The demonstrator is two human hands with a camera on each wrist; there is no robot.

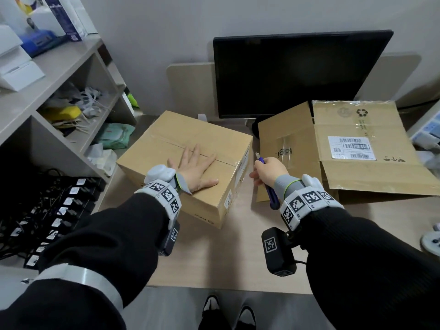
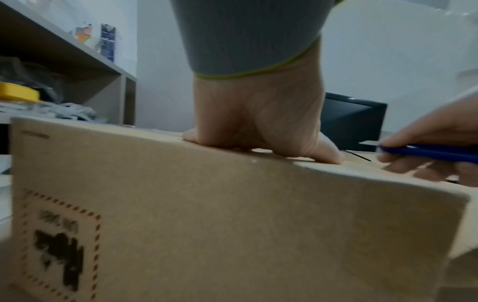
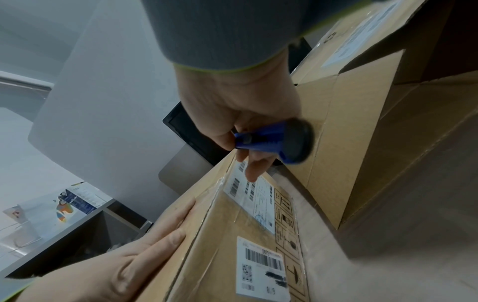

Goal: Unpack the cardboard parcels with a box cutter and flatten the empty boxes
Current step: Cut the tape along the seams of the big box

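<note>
A sealed cardboard parcel stands on the desk, clear tape along its top seam. My left hand lies flat on its lid, fingers spread and straight. Just right of the parcel my right hand grips a blue box cutter, its short blade out and pointing away from me, level with the parcel's right edge. A flattened cardboard box with a shipping label lies on the desk to the right.
A dark monitor stands behind the boxes. Open shelves with clutter rise on the left, and black cables hang below them. The desk runs bare toward me. Small items sit at the right edge.
</note>
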